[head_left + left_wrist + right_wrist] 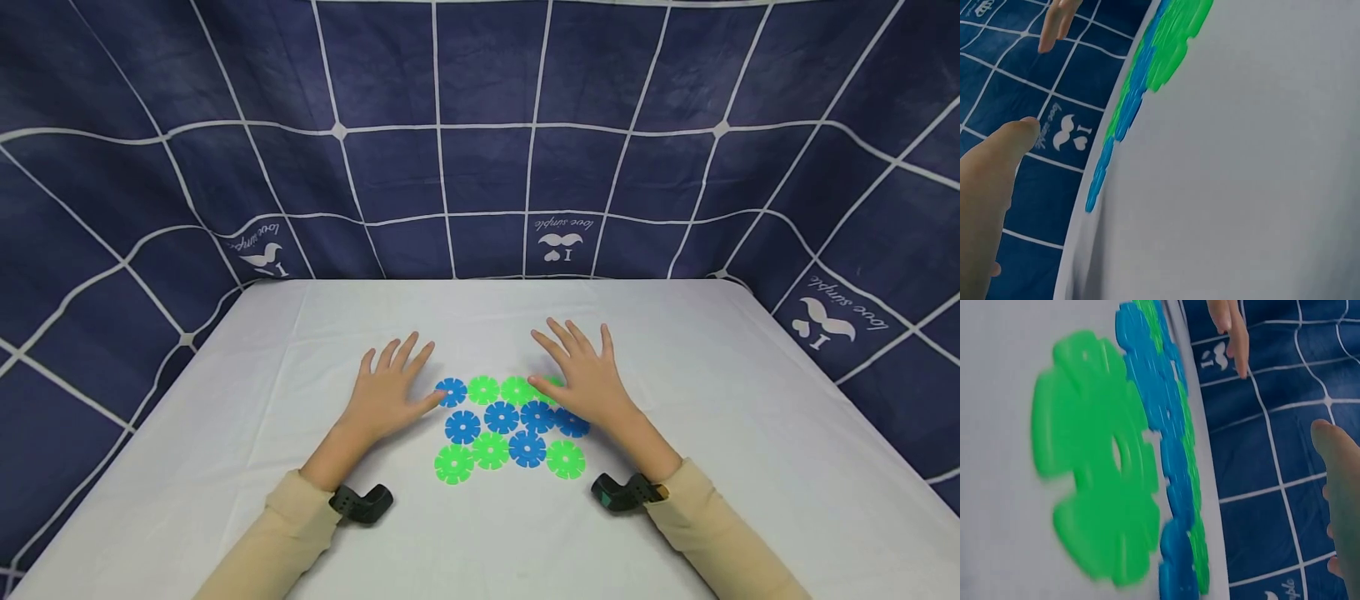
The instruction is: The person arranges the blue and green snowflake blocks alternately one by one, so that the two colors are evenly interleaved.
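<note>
Several flat notched plastic discs lie in three rough rows in the middle of the table, some blue [462, 427] and some green [453, 464]. My left hand [386, 392] hovers to their left, fingers spread, its thumb by the far-left blue disc [452, 392]. On the other side my right hand [588, 379] is spread as well, partly covering a green disc and a blue disc [572, 422]. Neither hand holds anything. In the right wrist view a green disc [1085, 456] shows large and near. The left wrist view shows the discs [1172, 50] edge-on, past the left thumb [1007, 150].
A white cloth [360, 550] covers the table. Dark blue curtains with white grid lines [480, 167] hang behind it and at both sides. Each wrist wears a black camera, the left one [362, 504] and the right one [626, 493] both just above the cloth.
</note>
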A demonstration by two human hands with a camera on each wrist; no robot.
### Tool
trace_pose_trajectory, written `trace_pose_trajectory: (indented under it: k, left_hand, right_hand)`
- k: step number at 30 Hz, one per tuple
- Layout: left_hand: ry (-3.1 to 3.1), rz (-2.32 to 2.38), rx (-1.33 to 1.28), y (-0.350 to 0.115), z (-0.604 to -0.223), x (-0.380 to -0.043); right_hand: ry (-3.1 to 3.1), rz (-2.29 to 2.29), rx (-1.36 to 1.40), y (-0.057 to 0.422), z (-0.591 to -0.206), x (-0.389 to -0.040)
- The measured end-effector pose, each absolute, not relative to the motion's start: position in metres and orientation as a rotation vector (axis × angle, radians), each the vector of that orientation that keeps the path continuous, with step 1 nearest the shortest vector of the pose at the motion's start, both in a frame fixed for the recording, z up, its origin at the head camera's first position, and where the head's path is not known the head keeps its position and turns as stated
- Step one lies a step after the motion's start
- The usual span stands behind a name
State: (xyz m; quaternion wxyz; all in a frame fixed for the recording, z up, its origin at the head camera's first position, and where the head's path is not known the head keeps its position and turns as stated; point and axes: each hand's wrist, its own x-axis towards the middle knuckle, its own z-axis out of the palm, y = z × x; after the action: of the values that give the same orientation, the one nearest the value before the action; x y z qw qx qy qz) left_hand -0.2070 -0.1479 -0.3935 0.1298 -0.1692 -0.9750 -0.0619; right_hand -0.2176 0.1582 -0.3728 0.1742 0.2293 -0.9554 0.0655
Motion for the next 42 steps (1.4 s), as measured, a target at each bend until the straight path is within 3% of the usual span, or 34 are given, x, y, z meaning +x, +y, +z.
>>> trace_pose_trajectory:
  k: [15,22,33,42]
  left_hand:
    - [-2.866,-0.181,-0.414,-0.119,-0.392,-0.207]
    - [-2.889,-0.228,-0.376,-0.111,-0.396,-0.208]
    - [-2.928,-0.382,-0.345,-0.110,-0.403,-0.213]
    - [-2.888,-0.503,-0.467,-0.122,-0.416,-0.218]
  right_hand:
    - [-2.640,0.208,0.798,0.107,-0.388,-0.221]
    - [-2.655,0.476,0.809,0.090,-0.395,-0.226]
    - [-2.640,0.717,0.795,0.090,-0.411,-0.231]
    - [-2.772,0.768,0.802,0.093,-0.419,-0.229]
